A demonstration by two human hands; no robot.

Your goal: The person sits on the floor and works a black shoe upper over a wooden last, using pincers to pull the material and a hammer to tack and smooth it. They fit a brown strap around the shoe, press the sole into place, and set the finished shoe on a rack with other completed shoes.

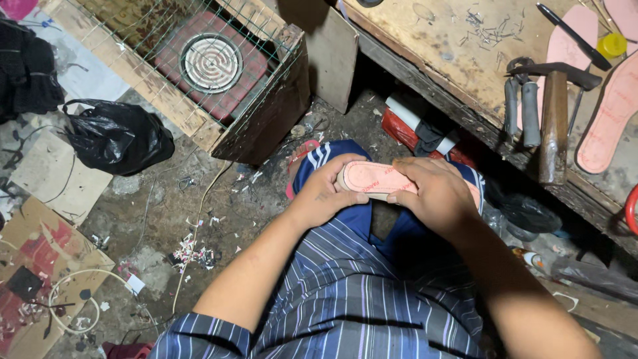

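I hold a pink shoe insole [373, 179] over my lap with both hands. My left hand [327, 191] grips its left end, thumb underneath and fingers curled over the edge. My right hand [435, 194] covers its right part from above, thumb pressed along the near edge. The far right end of the insole is hidden under my right hand. Below are my blue trousers with white stripes [319, 158] and a striped shirt [359, 292].
A wooden workbench [438, 53] at the upper right carries a hammer [555, 116], pliers [522, 106], a knife [575, 36], more pink insoles [608, 113] and scattered nails. A wire-covered wooden box [166, 100] holds a coil hotplate [211, 63]. A black bag [116, 136] and cardboard [40, 266] lie on the littered floor.
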